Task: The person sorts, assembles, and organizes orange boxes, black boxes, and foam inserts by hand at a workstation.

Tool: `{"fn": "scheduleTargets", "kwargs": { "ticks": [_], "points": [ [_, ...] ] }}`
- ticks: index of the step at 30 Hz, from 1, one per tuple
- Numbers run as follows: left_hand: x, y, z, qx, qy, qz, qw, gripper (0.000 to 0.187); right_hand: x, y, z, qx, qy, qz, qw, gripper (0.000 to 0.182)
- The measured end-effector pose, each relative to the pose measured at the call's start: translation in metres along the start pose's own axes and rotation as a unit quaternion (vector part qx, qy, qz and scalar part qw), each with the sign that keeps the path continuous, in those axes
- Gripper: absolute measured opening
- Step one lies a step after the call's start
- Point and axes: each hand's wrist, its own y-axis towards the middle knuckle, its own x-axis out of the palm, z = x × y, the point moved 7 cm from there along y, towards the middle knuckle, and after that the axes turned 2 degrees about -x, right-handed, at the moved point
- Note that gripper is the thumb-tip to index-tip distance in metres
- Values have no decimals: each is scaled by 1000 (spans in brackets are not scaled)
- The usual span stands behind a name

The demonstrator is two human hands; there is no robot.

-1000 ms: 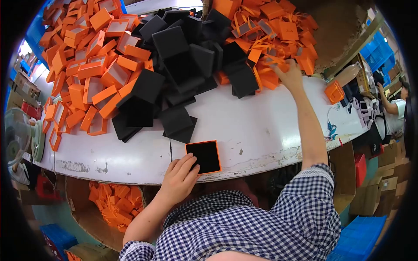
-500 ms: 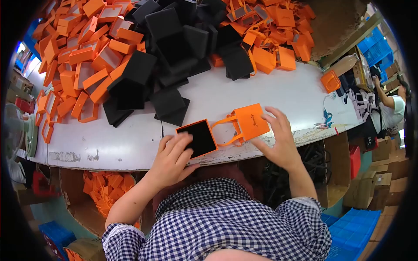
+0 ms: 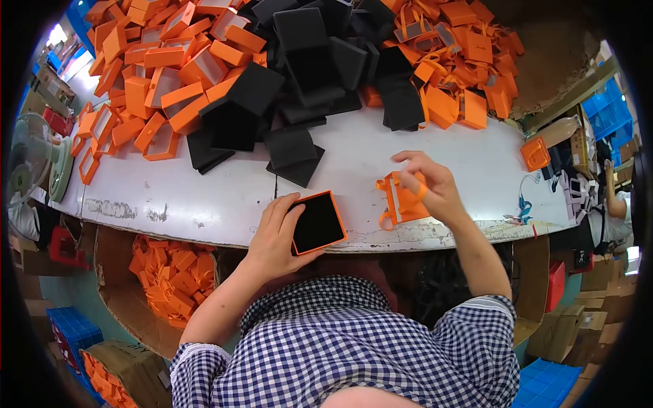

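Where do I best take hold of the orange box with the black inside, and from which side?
I'd take the orange box by its right wall, coming in from the right. The black inside faces up and that straight rim is exposed, while the left hand covers part of the left side.

The bag, its handles touching the box before, now sits apart at the box's 2 o'clock. The right hand has moved in over it; the left fingers have drawn toward the box's 10 o'clock corner.
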Motion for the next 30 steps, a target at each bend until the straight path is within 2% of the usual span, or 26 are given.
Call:
{"fn": "scheduleTargets", "kwargs": {
  "ticks": [1,2,3,4,5,6,8,9,11,18,22,24,25,26,29,30],
  "points": [
    [-1,1,-1,-8,-5,7,1000,81,-12,-6,-1,2,0,0,1000,13],
    [-1,1,-2,-18,-10,14,1000,82,-17,-12,-7,-37,-151,-59,986,20],
    [-1,2,-2,-20,-11,15,1000,82,-19,-20,-10,-75,-297,-118,945,29],
    [0,2,-3,-18,-8,12,1000,85,-19,-28,-7,-114,-433,-174,877,38],
    [-1,2,-3,-17,-4,9,1000,88,-25,-32,12,-84,-462,-181,864,51],
    [-3,1,-5,-20,-3,10,1000,88,-21,-33,17,-86,-461,-184,864,51],
    [-5,2,-9,-35,-151,5,988,96,-23,-32,29,20,-276,-168,946,55],
    [-10,4,-6,-36,-151,8,988,96,-18,-32,24,19,-278,-170,945,55],
    [-24,8,12,4,-196,5,980,104,9,-32,-5,-43,-188,-196,962,59],
    [-40,19,24,-24,-154,-95,983,113,32,-27,-39,-74,-161,-216,960,61],
    [-35,16,23,-37,-176,-104,978,118,52,-35,-46,-72,-147,-189,968,58],
    [-20,13,31,-14,-255,-82,963,125,70,-37,-46,-54,-141,-170,974,56],
    [-18,13,48,50,-257,-59,963,132,86,-38,-50,-99,-132,-180,970,55],
    [-16,12,54,68,-262,-29,962,135,100,-40,-53,-144,-124,-189,964,54],
    [-27,-3,41,36,-289,7,957,135,127,-39,-40,-135,-84,-200,967,59],
    [-28,-13,30,-63,-301,-63,949,134,135,-36,-37,-116,-67,-210,968,64]
  ]
}}
